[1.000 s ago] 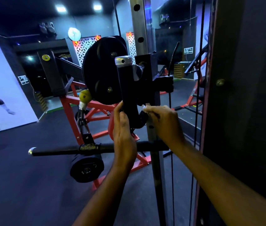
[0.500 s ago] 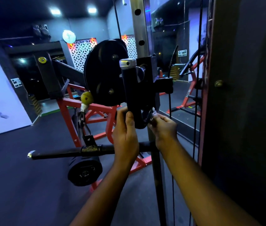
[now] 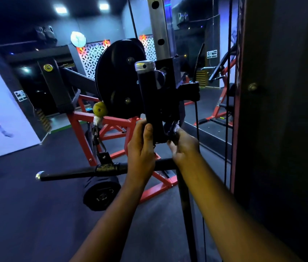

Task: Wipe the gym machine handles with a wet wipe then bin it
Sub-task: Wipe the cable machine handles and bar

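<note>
An upright black handle point(image 3: 148, 95) with a chrome end cap juts from the cable machine's carriage on the steel post. My left hand point(image 3: 141, 146) grips the handle's lower end, thumb up along its side. My right hand point(image 3: 184, 146) holds a small white wet wipe point(image 3: 177, 127) pinched in its fingers and presses it against the dark fitting at the handle's base. Most of the wipe is hidden by the fingers. A long black bar handle point(image 3: 85, 172) hangs level below my hands, with a chrome tip at its left end.
A black pulley disc point(image 3: 119, 80) sits behind the handle. A red-framed machine point(image 3: 85, 133) and a floor weight plate point(image 3: 101, 193) stand to the left. Cables point(image 3: 228, 91) and a dark panel point(image 3: 281, 129) close off the right. Dark rubber floor stretches left.
My right hand has slid the wipe down from the handle's side to the fitting at its base. My left hand keeps its grip. The view has shifted slightly.
</note>
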Motion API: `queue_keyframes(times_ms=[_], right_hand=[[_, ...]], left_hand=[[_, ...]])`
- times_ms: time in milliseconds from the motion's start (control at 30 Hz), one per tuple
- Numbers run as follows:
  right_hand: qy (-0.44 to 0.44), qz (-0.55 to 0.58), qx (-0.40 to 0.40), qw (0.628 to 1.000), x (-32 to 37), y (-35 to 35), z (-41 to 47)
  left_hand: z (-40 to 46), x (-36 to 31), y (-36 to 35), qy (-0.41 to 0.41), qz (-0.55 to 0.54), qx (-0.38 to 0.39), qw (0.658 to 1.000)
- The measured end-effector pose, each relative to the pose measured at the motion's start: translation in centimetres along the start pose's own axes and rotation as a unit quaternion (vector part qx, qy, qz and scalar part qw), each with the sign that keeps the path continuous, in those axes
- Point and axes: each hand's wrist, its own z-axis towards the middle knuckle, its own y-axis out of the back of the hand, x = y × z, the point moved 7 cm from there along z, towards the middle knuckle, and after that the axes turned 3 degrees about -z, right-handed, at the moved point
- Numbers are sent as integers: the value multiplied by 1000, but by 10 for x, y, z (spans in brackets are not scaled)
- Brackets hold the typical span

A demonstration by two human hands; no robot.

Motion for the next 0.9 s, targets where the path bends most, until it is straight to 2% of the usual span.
queue_keyframes(times_ms=[167, 367, 500, 633, 800, 900], right_hand=[[13, -80, 31, 996, -8, 15, -27], [26, -6, -23, 999, 1, 4, 4], [46, -14, -58, 997, -3, 0, 13], [-5, 41, -52, 998, -15, -5, 12], [-48, 73, -31, 996, -39, 7, -10], [-24, 62, -28, 997, -44, 7, -21]], left_hand=[[0, 1, -2, -6, -13, 0, 1000], [-1, 5, -2, -3, -15, -5, 1000], [0, 3, 0, 3, -5, 10, 1000], [-1, -1, 0, 17, -13, 25, 999], [-2, -1, 10, 13, -46, 120, 992], [-3, 6, 25, 2, -20, 171, 985]])
